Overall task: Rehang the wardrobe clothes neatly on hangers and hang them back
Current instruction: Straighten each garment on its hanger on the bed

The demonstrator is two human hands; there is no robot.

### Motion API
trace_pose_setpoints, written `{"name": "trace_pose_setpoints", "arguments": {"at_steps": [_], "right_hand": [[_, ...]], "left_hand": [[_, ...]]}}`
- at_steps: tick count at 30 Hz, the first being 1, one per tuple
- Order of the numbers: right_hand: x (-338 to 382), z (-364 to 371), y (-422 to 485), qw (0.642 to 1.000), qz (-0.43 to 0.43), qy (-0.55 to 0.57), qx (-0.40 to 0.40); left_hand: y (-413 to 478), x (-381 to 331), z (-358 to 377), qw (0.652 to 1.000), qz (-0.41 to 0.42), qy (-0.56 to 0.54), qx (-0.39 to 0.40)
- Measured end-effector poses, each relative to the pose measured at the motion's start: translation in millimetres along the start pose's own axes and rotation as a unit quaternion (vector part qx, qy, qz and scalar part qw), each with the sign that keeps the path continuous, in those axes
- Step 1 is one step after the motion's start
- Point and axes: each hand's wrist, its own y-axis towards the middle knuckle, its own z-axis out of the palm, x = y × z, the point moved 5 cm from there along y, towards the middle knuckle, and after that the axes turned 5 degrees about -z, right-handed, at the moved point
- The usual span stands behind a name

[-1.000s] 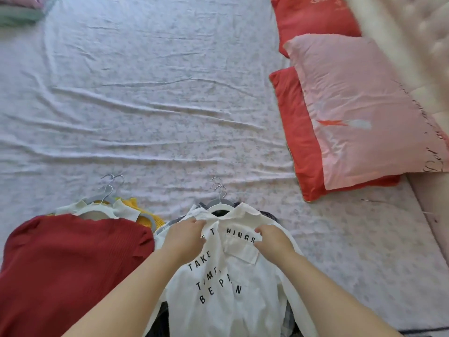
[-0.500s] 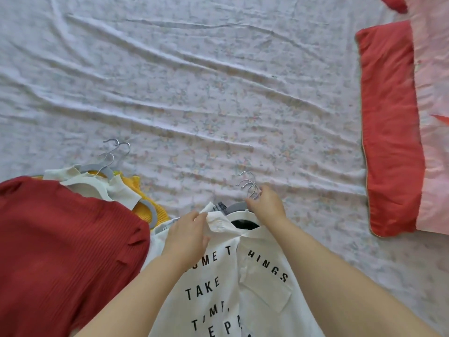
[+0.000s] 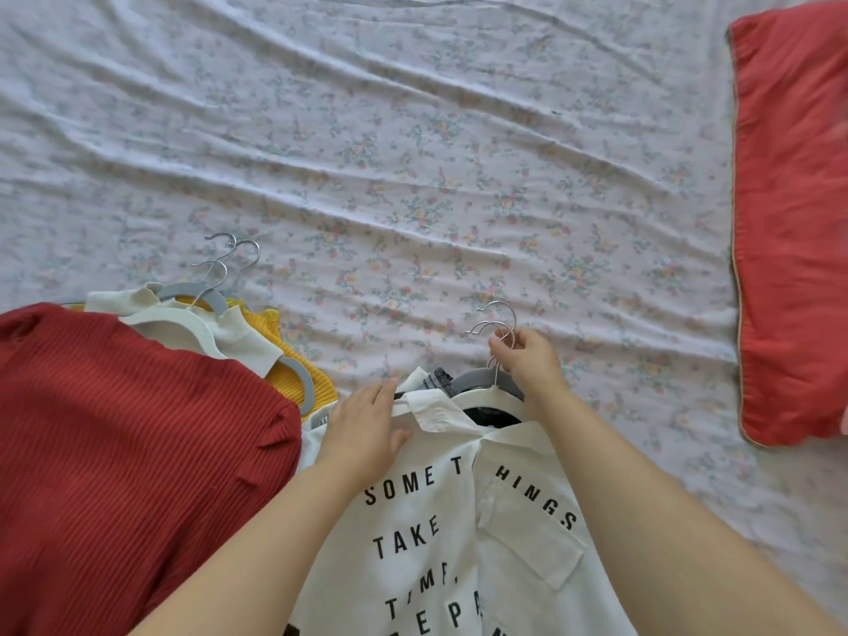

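The shirt (image 3: 459, 521), white with black lettering, lies front up on the bed (image 3: 413, 176) at the near edge, on top of a small pile of other hung clothes. A grey hanger (image 3: 477, 381) from that pile shows just behind its collar. The right hand (image 3: 527, 360) pinches the bunched hooks (image 3: 493, 323) of this pile between thumb and fingertips. The left hand (image 3: 367, 424) rests on the shirt's left collar and shoulder, its fingers fairly straight and pressing the cloth flat rather than gripping it. The shirt looks seated on its hanger, with the collar partly smoothed. To the left is a second pile: a red top (image 3: 114, 452) over a white knit (image 3: 206, 332) and a yellow garment (image 3: 293, 351), all on hangers, with their own hooks (image 3: 229, 254) fanned on the sheet. A red pillow (image 3: 794, 222) lies well apart at the right. The rehanging seems largely done for what is visible. What is left, I judge, is gathering each pile by its hooks and carrying it to the wardrobe, which is out of view.
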Motion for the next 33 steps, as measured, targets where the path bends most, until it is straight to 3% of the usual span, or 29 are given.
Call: {"name": "trace_pose_setpoints", "arguments": {"at_steps": [5, 9, 16, 24, 33], "right_hand": [[19, -17, -39, 0.992, -0.033, 0.124, 0.002], [32, -34, -85, 0.986, -0.06, 0.153, -0.011], [63, -82, -188, 0.961, -0.079, 0.208, -0.164], [118, -91, -307, 0.944, -0.126, 0.198, -0.231], [129, -90, -419, 0.917, -0.175, 0.193, -0.302]], "left_hand": [[-5, -1, -8, 1.0, 0.028, 0.008, -0.005], [-21, -6, -22, 0.998, 0.067, 0.003, -0.013], [-83, -31, -70, 0.984, 0.176, -0.014, -0.036], [-195, -25, -123, 0.957, 0.264, -0.116, -0.034], [-277, -14, -148, 0.928, 0.318, -0.164, -0.103]]}}
